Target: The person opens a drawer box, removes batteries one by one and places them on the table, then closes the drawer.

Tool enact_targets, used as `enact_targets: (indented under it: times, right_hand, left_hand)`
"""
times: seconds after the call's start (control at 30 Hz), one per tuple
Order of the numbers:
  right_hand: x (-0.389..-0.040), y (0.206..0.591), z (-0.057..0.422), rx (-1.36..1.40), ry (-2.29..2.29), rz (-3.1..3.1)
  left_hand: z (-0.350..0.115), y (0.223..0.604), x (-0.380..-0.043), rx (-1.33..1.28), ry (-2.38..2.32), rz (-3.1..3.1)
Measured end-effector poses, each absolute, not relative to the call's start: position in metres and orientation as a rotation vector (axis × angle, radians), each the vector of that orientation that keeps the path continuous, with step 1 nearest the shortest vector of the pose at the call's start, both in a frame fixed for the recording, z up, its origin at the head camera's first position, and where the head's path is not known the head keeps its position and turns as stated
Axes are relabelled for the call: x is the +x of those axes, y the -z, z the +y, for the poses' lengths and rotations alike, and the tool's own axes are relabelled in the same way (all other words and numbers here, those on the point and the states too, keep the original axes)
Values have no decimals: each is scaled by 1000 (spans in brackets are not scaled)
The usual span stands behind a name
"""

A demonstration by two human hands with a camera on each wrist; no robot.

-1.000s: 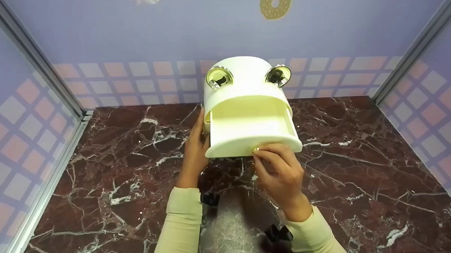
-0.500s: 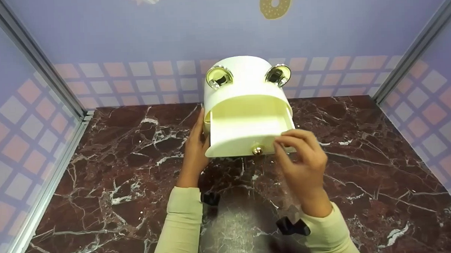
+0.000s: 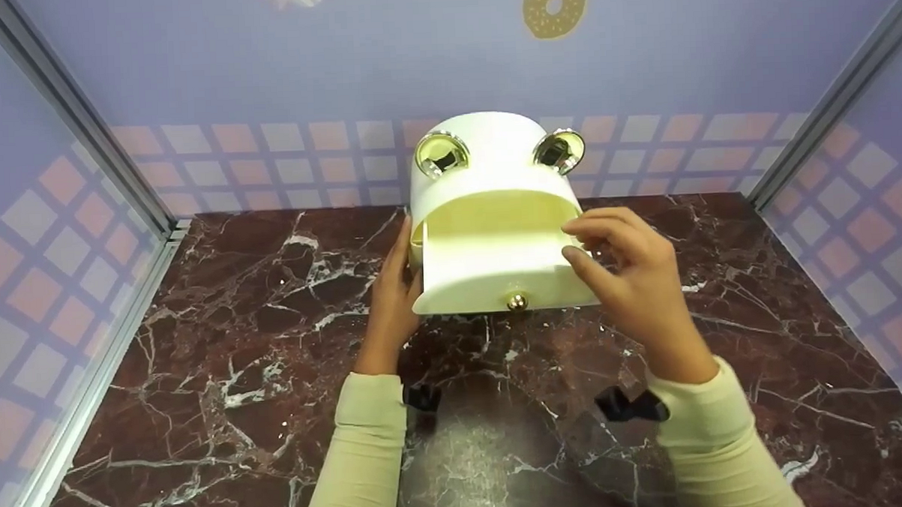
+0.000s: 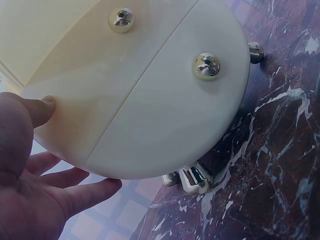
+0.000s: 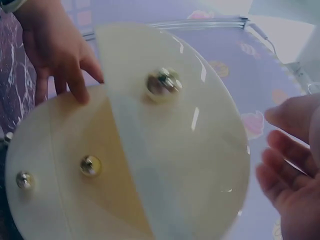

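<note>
A cream, round-fronted drawer organizer with two shiny gold ear shapes stands in front of me. Its top drawer is pulled out, with a round gold knob on the front. My left hand rests on the organizer's left side; in the left wrist view its thumb touches the front and its fingers lie fairly straight along the side. At the drawer's right edge hovers my right hand, thumb and fingers apart and loosely bent. The right wrist view shows a gap between its fingers and the drawer front.
Beneath the organizer is a dark red marbled table. Lower drawer fronts carry more knobs, and shiny metal feet raise the base. Purple tiled-pattern walls stand behind and at both sides.
My right hand has let go of the drawer knob and moved right and up to the drawer's right edge. The left hand and the pulled-out drawer stay in place.
</note>
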State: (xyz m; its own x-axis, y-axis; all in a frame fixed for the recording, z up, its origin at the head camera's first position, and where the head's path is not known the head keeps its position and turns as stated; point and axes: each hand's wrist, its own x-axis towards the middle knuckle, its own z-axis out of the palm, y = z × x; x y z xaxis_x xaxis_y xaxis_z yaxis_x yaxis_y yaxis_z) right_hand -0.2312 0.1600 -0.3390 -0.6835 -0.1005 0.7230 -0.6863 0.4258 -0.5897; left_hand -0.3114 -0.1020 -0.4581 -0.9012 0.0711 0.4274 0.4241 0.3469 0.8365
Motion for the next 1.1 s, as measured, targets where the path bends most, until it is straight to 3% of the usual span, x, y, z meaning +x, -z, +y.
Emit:
enact_targets:
  times: [0.77, 1.1]
  right_hand:
    - [-288, 302, 172, 760, -915, -3009]
    - [-306, 299, 155, 1067, -767, -3168]
  left_hand:
    - [-103, 458, -311, -430, 1569, -2308]
    - [-103, 458, -310, -434, 1574, -2293]
